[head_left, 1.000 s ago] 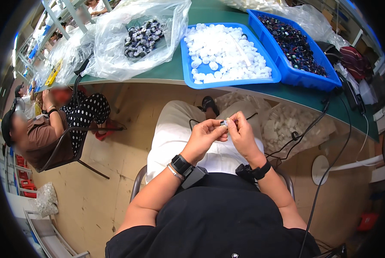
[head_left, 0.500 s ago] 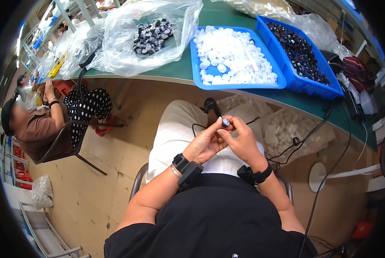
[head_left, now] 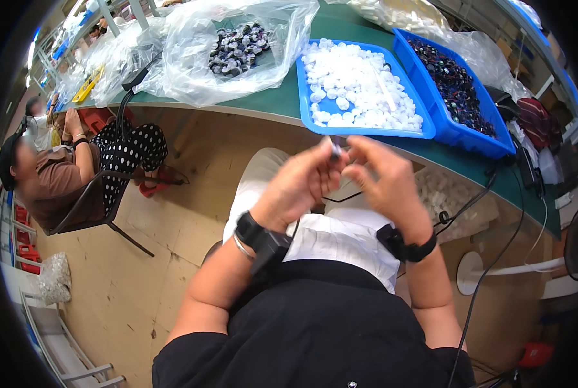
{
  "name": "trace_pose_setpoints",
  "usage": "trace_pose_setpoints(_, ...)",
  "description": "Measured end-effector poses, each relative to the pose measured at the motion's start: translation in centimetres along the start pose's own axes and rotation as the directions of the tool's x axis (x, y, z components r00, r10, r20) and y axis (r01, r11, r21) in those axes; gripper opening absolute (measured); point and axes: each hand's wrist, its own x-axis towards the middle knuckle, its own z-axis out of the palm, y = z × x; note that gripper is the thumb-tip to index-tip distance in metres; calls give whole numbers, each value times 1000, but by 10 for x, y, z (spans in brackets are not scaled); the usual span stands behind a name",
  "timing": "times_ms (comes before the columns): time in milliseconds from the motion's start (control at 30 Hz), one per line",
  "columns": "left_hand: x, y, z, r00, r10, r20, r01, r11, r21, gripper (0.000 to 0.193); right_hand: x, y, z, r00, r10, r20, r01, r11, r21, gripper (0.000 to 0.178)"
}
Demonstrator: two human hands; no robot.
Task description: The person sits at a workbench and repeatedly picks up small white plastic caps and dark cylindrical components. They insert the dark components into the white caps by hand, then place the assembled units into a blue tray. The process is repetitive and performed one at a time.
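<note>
My left hand (head_left: 298, 184) and my right hand (head_left: 382, 181) meet in front of my chest, fingertips pinched together on a small dark and white part (head_left: 335, 150). The picture is blurred there, so its shape is unclear. Both wrists wear black bands. Just beyond my hands, on the green table (head_left: 282, 97), stands a blue tray of white caps (head_left: 360, 90). To its right is a blue tray of dark parts (head_left: 453, 90).
A clear plastic bag holding dark parts (head_left: 237, 48) lies on the table at the left. A person in a brown top (head_left: 50, 181) sits on a chair at the far left. Black cables (head_left: 489, 194) hang at the right. White bags sit under the table.
My hands have risen from my lap toward the table edge, still holding the small part between them. The view has tilted, so the trays look nearer.
</note>
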Motion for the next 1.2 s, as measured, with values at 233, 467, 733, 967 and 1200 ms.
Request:
trace_pose_setpoints(233, 76, 198, -57, 947, 239, 215, -204, 964, -172, 46, 85, 44, -71, 958, 261, 116, -260, 965, -24, 25)
trace_pose_setpoints(467, 104, 207, -44, 917, 348, -195, -329, 936, 121, 47, 169, 115, -91, 805, 504, 313, -442, 861, -251, 30)
trace_pose_setpoints(733, 98, 132, -18, 945, 271, 184, -286, 407, 867, 30, 225, 197, -24, 644, 635, 426, -314, 728, -610, 30)
trace_pose_setpoints(967, 133, 104, -22, 808, 282, 518, -428, -324, 844, 28, 199, 229, -18, 813, 457, 361, -126, 744, -656, 32)
trace_pose_setpoints(1200, 142, 106, -28, 773, 345, 533, -449, -298, 843, 19, 203, 219, -21, 832, 344, 435, 65, 718, -693, 18)
